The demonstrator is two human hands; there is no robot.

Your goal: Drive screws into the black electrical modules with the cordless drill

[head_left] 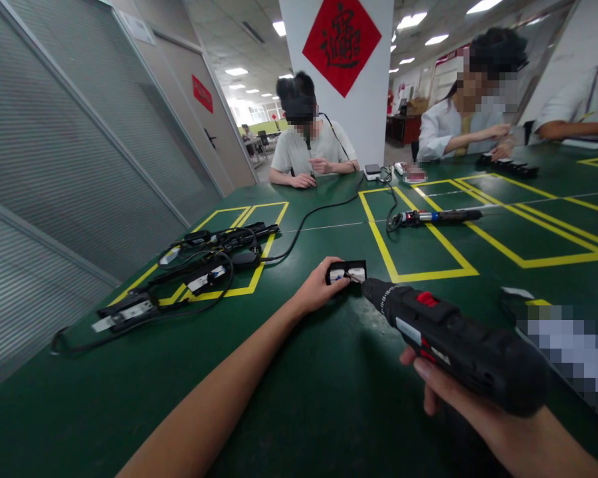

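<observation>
My right hand (443,382) is wrapped round the handle of a black cordless drill (448,332) with red switches. The drill points left and away from me, and its bit reaches a small black housing (360,265) with white parts inside. Whether the bit touches a screw there is too small to tell. My left hand (326,285) grips the left end of that housing on the table, thumb along its near side and fingers behind it.
Black devices with cables (219,265) lie at the left on the green table (299,385). A stick-shaped tool (438,217) lies beyond the drill. A dark flat object (523,302) is at the right edge. Several people sit across the table, one holding a screwdriver (309,149).
</observation>
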